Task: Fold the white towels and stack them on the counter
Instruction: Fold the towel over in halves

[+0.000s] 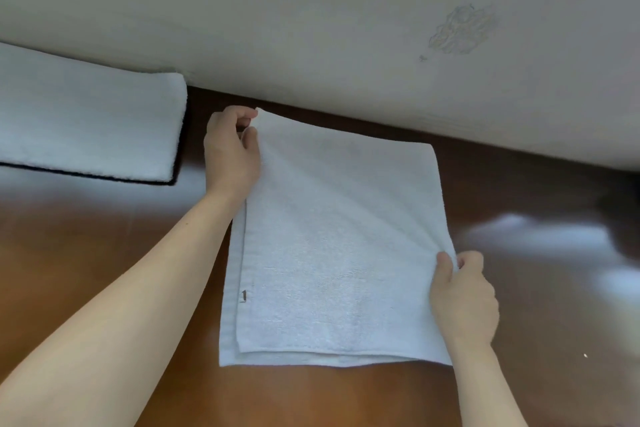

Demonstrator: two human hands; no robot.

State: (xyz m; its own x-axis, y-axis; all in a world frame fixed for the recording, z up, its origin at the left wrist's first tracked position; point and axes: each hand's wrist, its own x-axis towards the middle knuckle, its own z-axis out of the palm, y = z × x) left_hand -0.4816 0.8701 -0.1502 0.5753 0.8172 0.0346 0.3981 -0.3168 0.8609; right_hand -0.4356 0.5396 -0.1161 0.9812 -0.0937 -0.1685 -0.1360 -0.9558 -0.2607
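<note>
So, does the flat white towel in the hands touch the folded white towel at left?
Apart: head view shows brown counter between the flat towel and the folded towel.

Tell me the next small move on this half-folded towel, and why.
Probably slide the upper layer of the towel leftward and nearer to square it up. The left hand pinches its far left corner and the right hand pinches its right edge, while the lower layer peeks out along the left and near sides.

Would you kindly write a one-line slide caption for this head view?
Left hand pinches the far corner and right hand the right edge of a half-folded white towel on a wooden counter.
</note>
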